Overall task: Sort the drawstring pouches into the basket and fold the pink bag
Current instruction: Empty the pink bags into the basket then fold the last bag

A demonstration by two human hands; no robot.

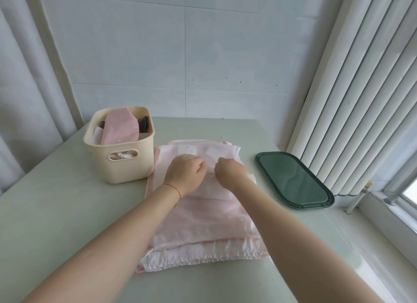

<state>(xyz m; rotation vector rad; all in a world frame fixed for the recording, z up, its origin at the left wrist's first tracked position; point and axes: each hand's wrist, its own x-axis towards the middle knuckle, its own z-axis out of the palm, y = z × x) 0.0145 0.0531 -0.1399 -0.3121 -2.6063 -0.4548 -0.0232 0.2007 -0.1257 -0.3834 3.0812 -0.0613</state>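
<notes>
While both hands, left hand (184, 170) and right hand (230, 170), pinch the pink bag (203, 223) at twelve o'clock, its slippery layers risk sliding, skewing the fold.

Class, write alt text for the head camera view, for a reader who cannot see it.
Both hands, left hand and right hand, grip a pink bag lying on a pale green table. A cream basket holding pouches stands left of it, a dark green tray right.
</notes>
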